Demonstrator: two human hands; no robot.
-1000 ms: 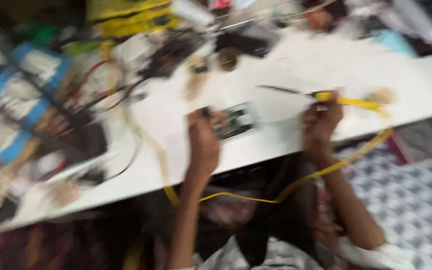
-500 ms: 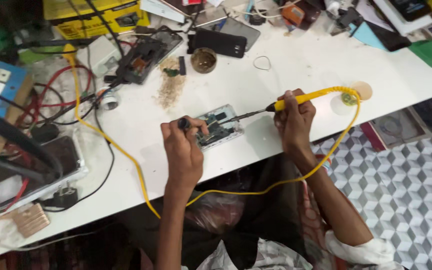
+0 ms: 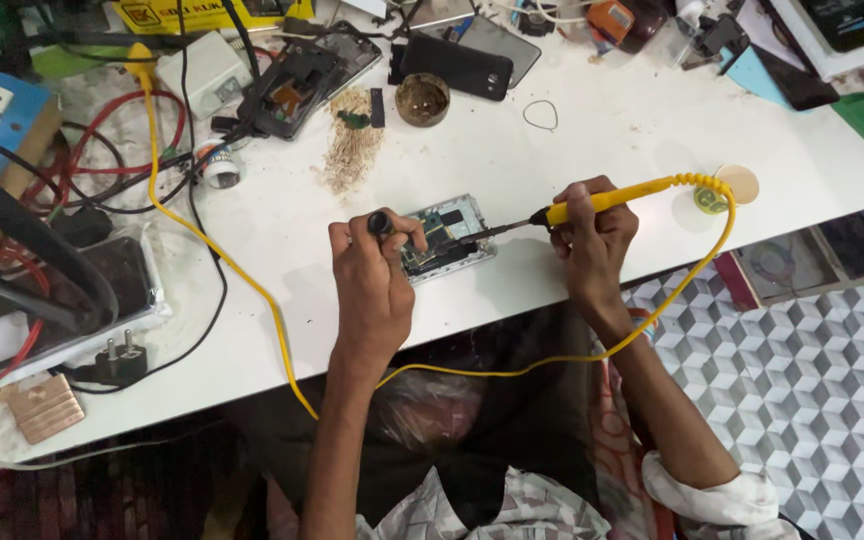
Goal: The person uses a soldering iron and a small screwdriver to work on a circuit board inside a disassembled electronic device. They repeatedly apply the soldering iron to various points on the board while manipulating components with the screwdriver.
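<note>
At a cluttered white worktable (image 3: 592, 170), a person's right hand (image 3: 592, 235) grips a yellow-handled soldering iron (image 3: 602, 200), fingers wrapped around the handle, its dark tip reaching onto an opened phone with its circuit board exposed (image 3: 447, 238). The phone lies flat close to the table's near edge. The left hand (image 3: 372, 280) rests on the phone's left end, fingers curled around a small dark round-topped tool (image 3: 380, 222).

The iron's yellow cable (image 3: 252, 290) loops off the right of the handle, drops below the table edge, crosses in front of the person's lap and climbs back across the tabletop at left towards the far side. Behind the phone sit a scatter of pale shavings (image 3: 352, 155), a small round brown tin (image 3: 422, 99), a dark phone lying flat (image 3: 462, 62) and a thin wire ring (image 3: 540, 114). A tangle of red and black leads (image 3: 102, 170) crowds the left, with a black two-pin plug (image 3: 117, 358) near the front edge. A roll of pale tape (image 3: 727, 188) lies just right of the iron. Bare tabletop stretches between the phone and the clutter on either side; patterned grey floor tiles (image 3: 812, 380) show beyond the edge at right.
</note>
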